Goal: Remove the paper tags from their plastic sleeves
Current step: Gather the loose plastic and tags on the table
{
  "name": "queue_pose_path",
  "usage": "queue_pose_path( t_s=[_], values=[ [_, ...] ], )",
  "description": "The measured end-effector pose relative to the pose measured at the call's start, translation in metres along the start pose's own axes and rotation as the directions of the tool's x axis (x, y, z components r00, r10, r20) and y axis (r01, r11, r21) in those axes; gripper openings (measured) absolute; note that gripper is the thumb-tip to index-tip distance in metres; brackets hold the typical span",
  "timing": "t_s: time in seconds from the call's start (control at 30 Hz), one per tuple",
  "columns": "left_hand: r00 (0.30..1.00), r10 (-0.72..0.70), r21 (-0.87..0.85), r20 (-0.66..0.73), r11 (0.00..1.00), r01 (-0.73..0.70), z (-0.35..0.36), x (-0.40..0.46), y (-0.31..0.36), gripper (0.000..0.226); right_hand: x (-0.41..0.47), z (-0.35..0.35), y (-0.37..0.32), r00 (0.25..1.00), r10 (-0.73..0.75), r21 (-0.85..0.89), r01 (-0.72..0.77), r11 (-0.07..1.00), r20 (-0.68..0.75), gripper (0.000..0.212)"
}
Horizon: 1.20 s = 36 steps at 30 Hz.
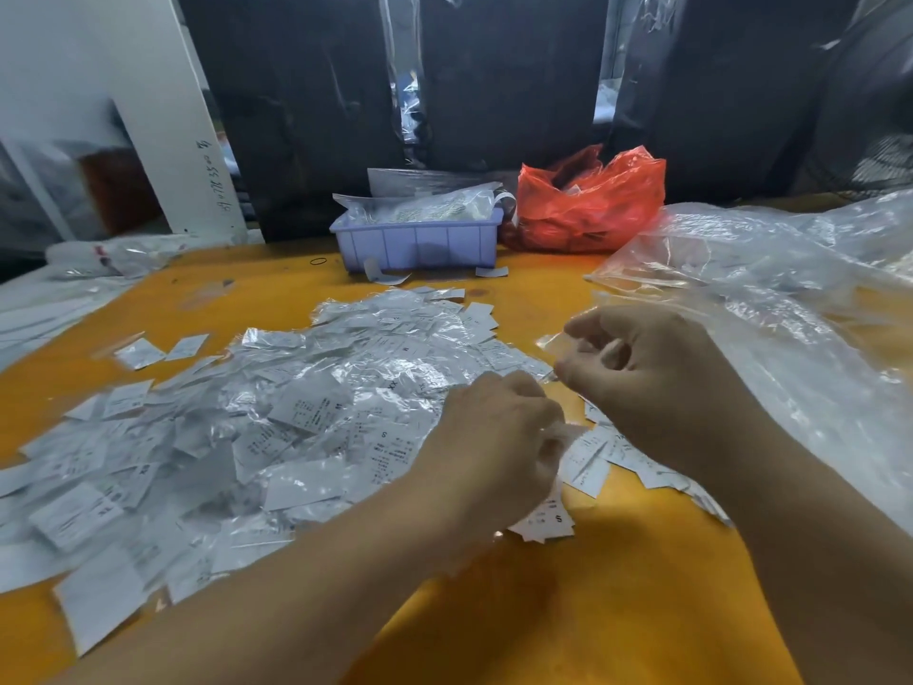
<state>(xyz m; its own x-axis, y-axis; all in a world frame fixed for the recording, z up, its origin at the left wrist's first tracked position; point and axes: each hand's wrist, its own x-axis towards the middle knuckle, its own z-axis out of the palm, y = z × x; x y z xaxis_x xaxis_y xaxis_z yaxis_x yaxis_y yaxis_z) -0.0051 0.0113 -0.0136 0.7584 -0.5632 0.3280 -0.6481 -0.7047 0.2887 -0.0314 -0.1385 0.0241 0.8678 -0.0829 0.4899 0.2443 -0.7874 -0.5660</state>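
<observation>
Orange table [617, 610] w/ tag pile [247, 437]; both grips pinching: left hand [494, 437] tag [568, 432], right hand [652, 373] sleeve [556, 341].

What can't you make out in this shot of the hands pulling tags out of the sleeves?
All in the head view:
- Left hand: what its curled fingers pinch is motion-blurred, tag or sleeve unclear.
- Right hand: grips a clear sleeve; whether a tag is inside cannot be told.
- Pile of tags: print too small and blurred.
- Red bag and purple bin: contents hidden by plastic.
</observation>
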Motion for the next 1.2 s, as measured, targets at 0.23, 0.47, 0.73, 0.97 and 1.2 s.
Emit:
queue_pose_path(
  t_s=[0.23, 0.47, 0.73, 0.97, 1.2],
  values=[
    [0.964, -0.261, -0.449, -0.043, 0.867, 0.215, -0.044, -0.014, -0.025, 0.009, -0.006, 0.015, -0.005, 0.983, 0.056, 0.268, -0.102, 0.958, 0.174, 0.031],
    [0.915, -0.382, -0.638, -0.127, 0.738, 0.219, -0.062, -0.057, -0.04, 0.013, -0.014, 0.033, -0.014, 0.93, 0.057, 0.497, -0.245, 0.832, 0.364, 0.016],
    [0.875, -0.456, -0.738, -0.162, 0.645, 0.2, -0.052, -0.073, -0.057, 0.016, -0.024, 0.047, -0.026, 0.886, 0.042, 0.728, -0.405, 0.554, 0.461, 0.028],
    [0.905, -0.41, -0.724, -0.117, 0.659, 0.205, -0.048, -0.071, -0.056, 0.009, -0.03, 0.061, -0.038, 0.851, 0.044, 0.74, -0.48, 0.471, 0.524, 0.033],
    [0.95, -0.311, -0.762, -0.025, 0.621, 0.183, -0.049, -0.07, -0.047, 0.028, -0.035, 0.063, -0.043, 0.865, -0.048, 0.734, -0.393, 0.554, 0.499, 0.014]
  ],
)
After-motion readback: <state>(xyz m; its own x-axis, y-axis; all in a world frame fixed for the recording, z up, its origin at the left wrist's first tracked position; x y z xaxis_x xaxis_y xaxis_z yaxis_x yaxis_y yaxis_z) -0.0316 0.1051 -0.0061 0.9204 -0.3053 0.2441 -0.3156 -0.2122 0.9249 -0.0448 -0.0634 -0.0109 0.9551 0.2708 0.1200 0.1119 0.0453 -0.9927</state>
